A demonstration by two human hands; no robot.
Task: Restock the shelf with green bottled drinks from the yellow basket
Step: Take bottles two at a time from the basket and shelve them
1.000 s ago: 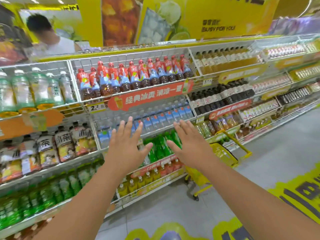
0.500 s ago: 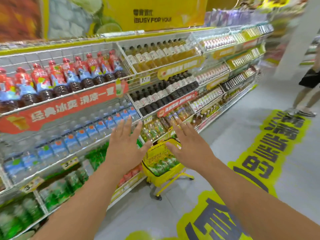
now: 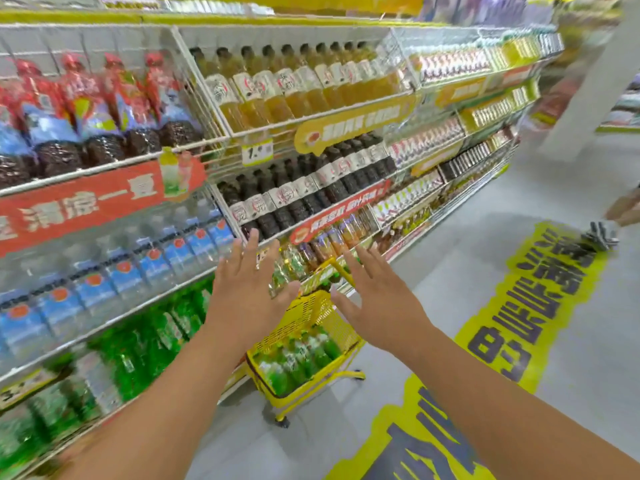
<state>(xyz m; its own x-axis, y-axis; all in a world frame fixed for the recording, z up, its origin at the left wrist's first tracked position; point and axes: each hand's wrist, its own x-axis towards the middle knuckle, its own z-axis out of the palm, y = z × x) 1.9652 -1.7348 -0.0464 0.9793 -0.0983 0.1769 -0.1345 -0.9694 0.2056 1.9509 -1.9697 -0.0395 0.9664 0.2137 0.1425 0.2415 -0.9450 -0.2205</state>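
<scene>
Closer now, yellow basket (image 3: 304, 317) of green bottles (image 3: 294, 362) sits below spread, empty fingers (image 3: 251, 251)

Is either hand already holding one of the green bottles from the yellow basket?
No: the left hand and right hand hover open-fingered above the yellow plastic basket, green bottles inside.

**Counts along the shelf**

Two hands (image 3: 247, 299) (image 3: 375, 306), one basket (image 3: 304, 306). On the shelf (image 3: 221, 140) above the basket: four red-capped bottles (image 3: 104, 109), about ten amber bottles (image 3: 294, 81). Green bottles (image 3: 294, 358) in the basket blur together, uncountable.
</scene>
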